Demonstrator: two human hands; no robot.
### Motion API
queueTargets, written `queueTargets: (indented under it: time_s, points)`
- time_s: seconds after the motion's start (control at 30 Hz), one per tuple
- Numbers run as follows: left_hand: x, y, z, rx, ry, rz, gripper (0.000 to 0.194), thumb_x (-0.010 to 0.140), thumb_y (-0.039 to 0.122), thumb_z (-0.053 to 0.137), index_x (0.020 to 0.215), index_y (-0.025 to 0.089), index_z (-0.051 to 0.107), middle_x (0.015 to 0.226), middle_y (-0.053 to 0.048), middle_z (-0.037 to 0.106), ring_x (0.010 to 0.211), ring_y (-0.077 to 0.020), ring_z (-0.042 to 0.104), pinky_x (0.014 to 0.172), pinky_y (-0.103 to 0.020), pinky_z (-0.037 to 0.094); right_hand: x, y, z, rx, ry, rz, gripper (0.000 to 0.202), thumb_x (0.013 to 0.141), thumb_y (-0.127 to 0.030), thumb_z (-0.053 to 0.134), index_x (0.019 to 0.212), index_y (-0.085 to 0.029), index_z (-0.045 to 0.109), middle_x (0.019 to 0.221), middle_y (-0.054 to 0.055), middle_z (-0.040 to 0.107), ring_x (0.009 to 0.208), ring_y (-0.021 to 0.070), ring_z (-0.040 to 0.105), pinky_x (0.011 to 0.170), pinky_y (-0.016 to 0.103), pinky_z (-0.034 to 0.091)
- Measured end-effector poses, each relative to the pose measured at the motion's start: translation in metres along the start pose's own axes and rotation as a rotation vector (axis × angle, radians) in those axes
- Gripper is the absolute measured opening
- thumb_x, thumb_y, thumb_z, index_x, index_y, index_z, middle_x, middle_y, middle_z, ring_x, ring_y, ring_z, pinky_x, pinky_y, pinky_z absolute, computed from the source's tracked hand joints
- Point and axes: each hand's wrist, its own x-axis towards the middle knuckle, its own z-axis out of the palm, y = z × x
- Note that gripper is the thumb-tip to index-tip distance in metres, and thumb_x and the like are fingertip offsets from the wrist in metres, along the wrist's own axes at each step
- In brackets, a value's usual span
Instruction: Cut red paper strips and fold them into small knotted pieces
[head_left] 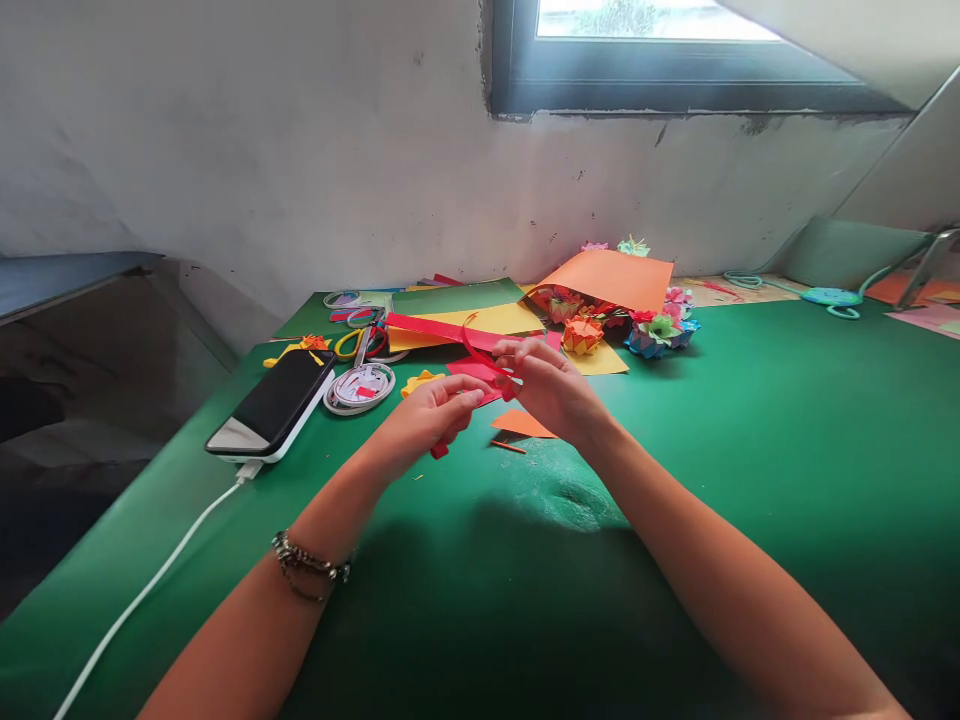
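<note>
Green tabletop (787, 430), scuffed wall (322, 150), window (660, 65) above — left hand (424, 415) and right hand (556, 395), fingers (531, 352) clamped on red paper (471, 349).

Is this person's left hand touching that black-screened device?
Apart. The head view shows bare green tabletop and other things between the left hand and the black-screened device.

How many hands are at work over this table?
2: the left hand, above the green table, and the right hand beside it, holding a red strip. No others show.
</note>
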Motion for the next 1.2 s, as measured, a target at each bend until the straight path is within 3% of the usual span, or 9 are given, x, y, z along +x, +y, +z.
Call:
queueTargets:
  time_s: [0.2,0.37,0.5,0.67,0.87,1.0,1.1,1.2]
  points:
    - [-0.003,0.004,-0.017,0.123,-0.001,0.037,0.034,0.069,0.046,0.058,0.09,0.02,0.052,0.051,0.009,0.034,0.039,-0.0034,0.027,0.034,-0.014,0.017,0.0,-0.006,-0.006,0.146,-0.044,-0.081,0.013,0.069,-0.029,0.063,0.069,-0.024,0.052,0.082,-0.003,0.056,0.064,0.0065,0.045,0.057,0.019,0.039]
    - [-0.005,0.004,-0.022,0.18,-0.115,0.082,0.03,0.076,0.045,0.051,0.073,0.016,0.056,0.045,0.007,0.037,0.038,-0.0037,0.029,0.036,-0.016,0.024,0.001,-0.005,-0.006,0.14,-0.021,-0.032,0.014,0.072,-0.029,0.061,0.072,-0.024,0.047,0.069,-0.005,0.051,0.058,0.006,0.043,0.058,0.02,0.04]
    - [0.0,-0.003,-0.025,0.079,-0.164,0.072,0.031,0.079,0.042,0.047,0.065,0.016,0.055,0.035,0.007,0.034,0.037,-0.0063,0.038,0.041,-0.018,0.033,0.002,-0.005,-0.006,0.142,0.02,0.009,0.02,0.071,-0.036,0.06,0.067,-0.021,0.047,0.063,-0.005,0.047,0.058,0.0059,0.044,0.057,0.02,0.04]
    - [0.001,0.0,-0.027,-0.125,-0.096,-0.002,0.016,0.077,0.028,0.049,0.083,0.016,0.057,0.037,0.009,0.036,0.029,-0.0015,0.024,0.034,-0.015,0.023,0.003,-0.002,-0.008,-0.074,0.016,-0.017,0.018,0.064,-0.023,0.068,0.065,-0.018,0.051,0.061,-0.006,0.046,0.055,0.0033,0.041,0.054,0.018,0.037]
    - [-0.006,0.008,-0.04,-0.282,-0.032,-0.013,0.028,0.07,0.008,0.05,0.096,0.015,0.057,0.047,0.008,0.046,0.029,0.0017,0.025,0.036,-0.013,0.029,0.007,-0.008,-0.023,-0.352,0.063,-0.17,0.014,0.066,-0.018,0.064,0.078,-0.021,0.057,0.068,-0.005,0.045,0.062,0.0049,0.044,0.061,0.021,0.041]
    - [-0.01,0.011,-0.047,-0.356,0.029,0.011,0.023,0.075,0.004,0.046,0.092,0.012,0.059,0.048,0.007,0.048,0.028,0.0026,0.027,0.034,-0.011,0.028,0.01,-0.012,-0.034,-0.54,0.162,-0.21,0.019,0.068,-0.019,0.06,0.087,-0.02,0.062,0.079,-0.001,0.052,0.069,0.0078,0.051,0.067,0.026,0.045]
    - [-0.01,0.014,-0.05,-0.502,0.126,0.025,0.025,0.083,0.004,0.035,0.081,0.011,0.059,0.044,0.008,0.045,0.024,0.0029,0.026,0.033,-0.011,0.028,0.012,-0.012,-0.039,-0.725,0.238,-0.311,0.007,0.066,-0.02,0.06,0.071,-0.019,0.065,0.081,0.003,0.055,0.076,0.0117,0.054,0.067,0.029,0.046]
    - [-0.008,0.015,-0.052,-0.728,0.215,0.1,0.036,0.089,0.007,0.026,0.075,0.012,0.058,0.042,0.009,0.043,0.023,0.0037,0.027,0.036,-0.01,0.031,0.012,-0.01,-0.039,-0.761,0.263,-0.364,0.005,0.067,-0.02,0.059,0.065,-0.019,0.064,0.073,0.002,0.058,0.072,0.0121,0.056,0.065,0.029,0.047]
